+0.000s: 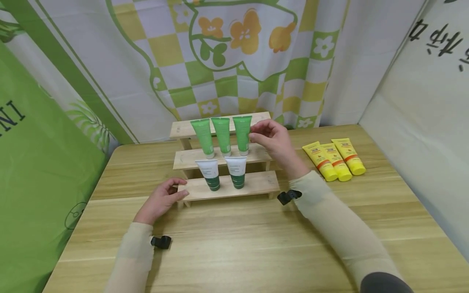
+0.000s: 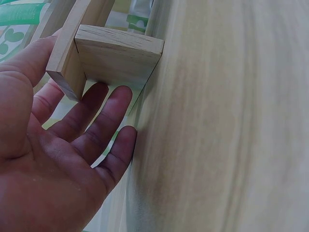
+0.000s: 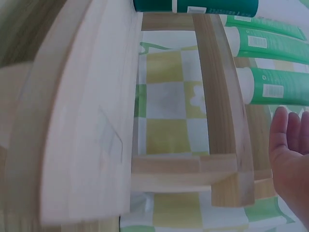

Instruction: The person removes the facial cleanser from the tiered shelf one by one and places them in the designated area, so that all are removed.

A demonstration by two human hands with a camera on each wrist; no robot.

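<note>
At rack's [image 1: 260,183] edge — left fingers [image 2: 113,113] spread | beside tube [image 1: 242,132] — right fingers [image 3: 279,128] loose | both empty

Head view: camera above the table's near side, facing forward and down; farthest and widest of the three. Covers both wrist cameras [image 1: 161,242] [image 1: 288,197], wooden three-tier stand [image 1: 256,184], wooden tabletop [image 1: 227,244], checked curtain [image 1: 227,87] behind.

Left wrist view: close range, from the palm side of the left hand [image 1: 160,200], facing the bottom tier's left end; turned sideways, tabletop at picture right.

Right wrist view: close range, by the stand's right end, facing between tiers towards the curtain; turned sideways, green squeeze tubes [image 1: 222,136] lying across.

Shared: head and left wrist, left hand and bottom-tier end; head and right wrist, right hand [image 1: 275,142], tubes, curtain.
</note>
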